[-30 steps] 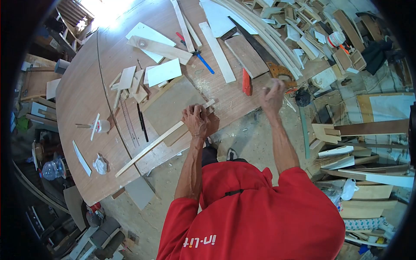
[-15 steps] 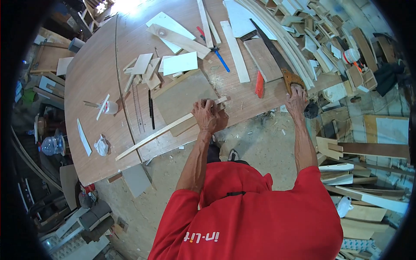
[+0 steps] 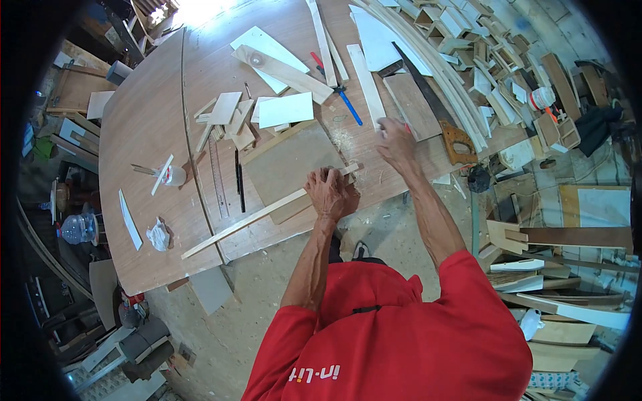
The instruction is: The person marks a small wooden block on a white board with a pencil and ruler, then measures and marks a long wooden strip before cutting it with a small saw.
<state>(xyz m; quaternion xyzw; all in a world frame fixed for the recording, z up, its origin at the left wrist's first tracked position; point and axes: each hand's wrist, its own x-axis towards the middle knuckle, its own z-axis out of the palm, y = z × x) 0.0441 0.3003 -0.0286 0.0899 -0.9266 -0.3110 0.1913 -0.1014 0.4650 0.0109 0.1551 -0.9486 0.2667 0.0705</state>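
My left hand [image 3: 326, 192] is closed over a long thin wooden strip [image 3: 261, 215], pressing it down on a flat board [image 3: 284, 175] at the table's front edge. The strip's right end sticks out just past my fingers. My right hand [image 3: 400, 144] is in the air over the table, fingers stretched out and a little blurred, apparently holding nothing. Beneath it, a red tool [image 3: 407, 127] is mostly hidden. To the right lies a handsaw [image 3: 457, 142] with a wooden handle, its dark blade pointing away beside a brown board [image 3: 412, 107].
A blue-and-red tool [image 3: 349, 107] lies among white and wooden offcuts [image 3: 286, 111]. Further left are a ruler [image 3: 217, 177], a white cup [image 3: 175, 176] with sticks and crumpled plastic [image 3: 158, 235]. Piled wood scraps [image 3: 498, 87] flank the table's right side.
My right hand has let go of the saw handle and moved left, over the red tool. The saw stays on the table. My left hand keeps its hold on the strip.
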